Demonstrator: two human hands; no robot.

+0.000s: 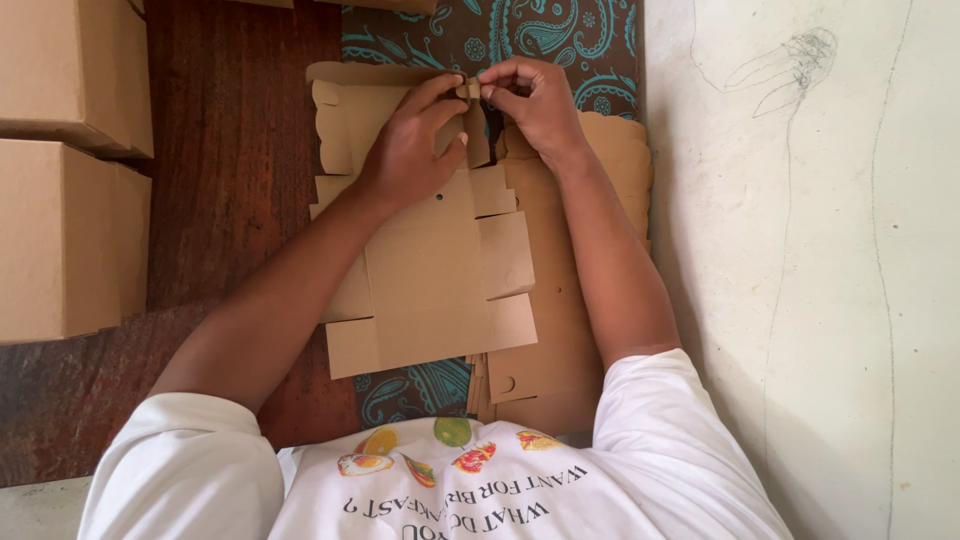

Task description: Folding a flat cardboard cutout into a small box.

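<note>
I see left hand [408,150] and right hand [535,100] pinching small tab of flat brown die-cut cardboard blank [430,265]; uneven pull (thin board) could tear tab.

A flat cardboard blank [430,270] is laid on a stack of blanks [580,290], which is spread over a patterned cloth [540,30]. Assembled boxes [65,160] are stacked to the left; a wall [800,250] is set right.
</note>
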